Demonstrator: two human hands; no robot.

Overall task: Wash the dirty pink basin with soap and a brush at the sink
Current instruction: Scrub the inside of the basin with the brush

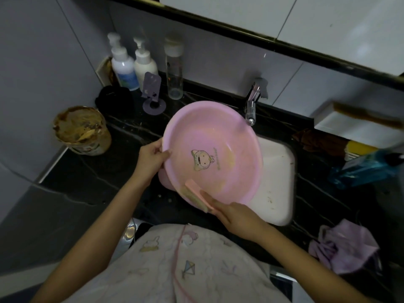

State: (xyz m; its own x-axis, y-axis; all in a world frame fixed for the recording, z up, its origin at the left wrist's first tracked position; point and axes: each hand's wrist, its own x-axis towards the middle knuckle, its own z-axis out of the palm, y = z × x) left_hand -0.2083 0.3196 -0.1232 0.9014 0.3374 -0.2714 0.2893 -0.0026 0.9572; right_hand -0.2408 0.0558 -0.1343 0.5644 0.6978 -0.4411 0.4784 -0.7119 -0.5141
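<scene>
there was only one camera. it sat on the person's head and looked almost straight down, close in, over the front edge of the dark worktop [87,171]. the white sink [277,171] lay near the middle. the wall was at the top, and the person's own shirt [175,265] filled the bottom. the view was tilted.

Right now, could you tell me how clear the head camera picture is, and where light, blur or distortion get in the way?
Head view: dim overall; the pink basin and its cartoon print read clearly; the blue bottle at the right edge is smeared by blur; wide-angle distortion tilts the wall tiles and counter; a small glint sits on the tap; the brush in the right hand stays fairly sharp.
</scene>
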